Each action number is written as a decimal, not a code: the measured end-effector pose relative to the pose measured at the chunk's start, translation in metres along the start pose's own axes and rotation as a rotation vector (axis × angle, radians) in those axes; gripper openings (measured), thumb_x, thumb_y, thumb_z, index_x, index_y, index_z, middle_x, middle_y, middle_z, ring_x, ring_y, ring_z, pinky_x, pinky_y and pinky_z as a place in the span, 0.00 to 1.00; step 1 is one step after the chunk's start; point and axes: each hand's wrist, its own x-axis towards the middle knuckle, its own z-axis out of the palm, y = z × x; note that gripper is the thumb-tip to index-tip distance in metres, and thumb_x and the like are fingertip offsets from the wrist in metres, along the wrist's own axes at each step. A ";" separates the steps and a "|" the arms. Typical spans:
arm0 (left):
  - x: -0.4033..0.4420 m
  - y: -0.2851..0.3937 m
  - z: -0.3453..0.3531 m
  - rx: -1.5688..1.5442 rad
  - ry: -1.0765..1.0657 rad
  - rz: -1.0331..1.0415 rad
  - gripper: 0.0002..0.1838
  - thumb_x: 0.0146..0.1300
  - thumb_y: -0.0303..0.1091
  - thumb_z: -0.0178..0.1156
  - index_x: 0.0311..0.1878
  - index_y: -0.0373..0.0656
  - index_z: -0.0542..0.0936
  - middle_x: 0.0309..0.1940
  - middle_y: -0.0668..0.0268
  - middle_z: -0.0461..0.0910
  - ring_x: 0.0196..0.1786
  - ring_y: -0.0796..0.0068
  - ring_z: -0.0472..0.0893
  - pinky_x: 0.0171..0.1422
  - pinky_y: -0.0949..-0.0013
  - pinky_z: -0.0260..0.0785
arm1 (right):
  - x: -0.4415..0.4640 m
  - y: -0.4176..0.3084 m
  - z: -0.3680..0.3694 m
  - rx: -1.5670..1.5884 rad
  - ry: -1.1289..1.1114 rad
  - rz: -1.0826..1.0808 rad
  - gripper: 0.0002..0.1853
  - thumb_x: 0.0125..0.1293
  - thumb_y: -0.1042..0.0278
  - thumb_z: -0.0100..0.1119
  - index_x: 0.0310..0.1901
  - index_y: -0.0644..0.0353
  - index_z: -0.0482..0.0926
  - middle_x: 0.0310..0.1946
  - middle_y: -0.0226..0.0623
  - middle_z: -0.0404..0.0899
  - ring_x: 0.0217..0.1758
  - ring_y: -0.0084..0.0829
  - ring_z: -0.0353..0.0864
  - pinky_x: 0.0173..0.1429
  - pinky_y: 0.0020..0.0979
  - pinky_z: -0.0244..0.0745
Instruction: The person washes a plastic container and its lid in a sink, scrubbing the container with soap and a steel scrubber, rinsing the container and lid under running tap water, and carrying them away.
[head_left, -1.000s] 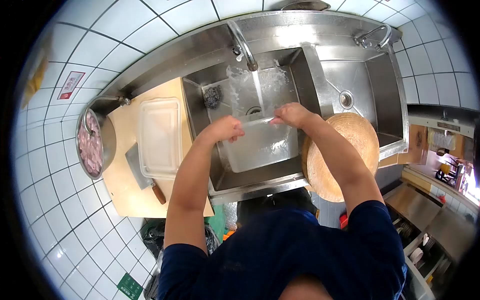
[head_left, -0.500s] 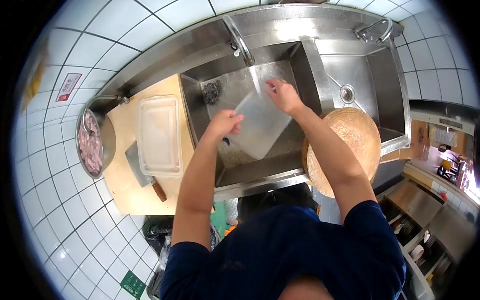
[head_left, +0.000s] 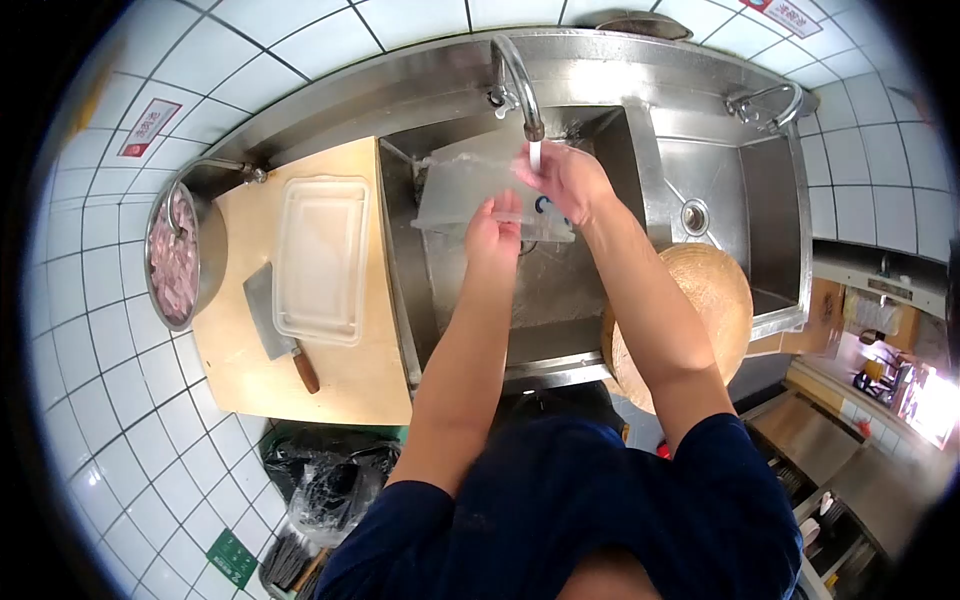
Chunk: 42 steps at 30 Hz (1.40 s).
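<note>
From my distant post, I saw a knife (head_left: pixel 264 315) on a cutting board (head_left: pixel 352 385) at left. Next, my left hand (head_left: pixel 493 236) held the near rim of a clear tub (head_left: pixel 458 186), tilted within the sink (head_left: pixel 560 305), bent fingers showing through plastic. Beside the tub's right end, my right hand (head_left: pixel 572 182) was loosely spread under water (head_left: pixel 534 155) from the tap (head_left: pixel 520 76); I couldn't tell whether it touched plastic.
</note>
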 end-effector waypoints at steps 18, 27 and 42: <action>-0.040 0.020 -0.092 0.661 -0.248 0.162 0.10 0.76 0.36 0.56 0.54 0.43 0.74 0.25 0.66 0.77 0.26 0.70 0.79 0.35 0.62 0.78 | 0.014 0.010 0.012 -0.020 0.133 0.092 0.13 0.77 0.71 0.45 0.52 0.73 0.74 0.43 0.45 0.80 0.44 0.36 0.84 0.54 0.35 0.84; -0.009 0.045 -0.146 0.190 -0.042 0.052 0.11 0.75 0.45 0.58 0.41 0.50 0.78 0.19 0.73 0.74 0.23 0.77 0.75 0.31 0.68 0.73 | 0.014 0.007 0.019 0.077 0.075 0.135 0.14 0.78 0.72 0.45 0.54 0.74 0.74 0.40 0.45 0.81 0.39 0.35 0.84 0.47 0.32 0.85; -0.053 -0.001 -0.013 0.948 -0.207 0.329 0.07 0.67 0.29 0.59 0.41 0.41 0.71 0.28 0.59 0.79 0.30 0.64 0.82 0.37 0.55 0.76 | -0.002 -0.020 -0.007 -0.291 0.149 -0.140 0.09 0.74 0.70 0.57 0.48 0.65 0.80 0.37 0.34 0.82 0.35 0.25 0.81 0.41 0.25 0.79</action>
